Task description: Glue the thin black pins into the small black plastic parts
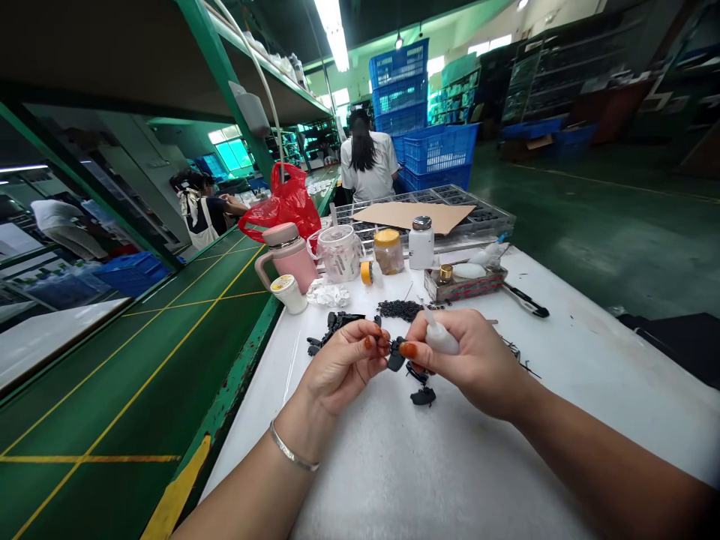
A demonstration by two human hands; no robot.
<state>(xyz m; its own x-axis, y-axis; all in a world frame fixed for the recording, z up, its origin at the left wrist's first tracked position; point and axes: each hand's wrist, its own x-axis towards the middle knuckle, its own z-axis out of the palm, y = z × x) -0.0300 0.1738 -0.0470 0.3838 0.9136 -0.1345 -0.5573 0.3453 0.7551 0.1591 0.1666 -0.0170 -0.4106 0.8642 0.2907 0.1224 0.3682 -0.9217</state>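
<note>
My right hand [475,360] is closed around a small white squeeze bottle [442,339] with a thin nozzle pointing up and away. Its thumb and forefinger also hold a black plastic part [396,355] out in front. Facing it, my left hand [346,360] pinches a tiny black piece right beside that part; the fingertips mostly hide it. Below the hands lie more black parts [423,396] on the white table [371,472]. Behind my left hand is a pile of similar black parts [331,328], and past the right one a heap of small black pieces [398,309].
Along the back stand a pink flask [301,266], a clear tub [339,255], a yellow-lidded jar [388,251] and a white dispenser bottle [421,244]. A small box [466,286] and a cutter knife [527,300] are at right. A green conveyor [140,360] runs left.
</note>
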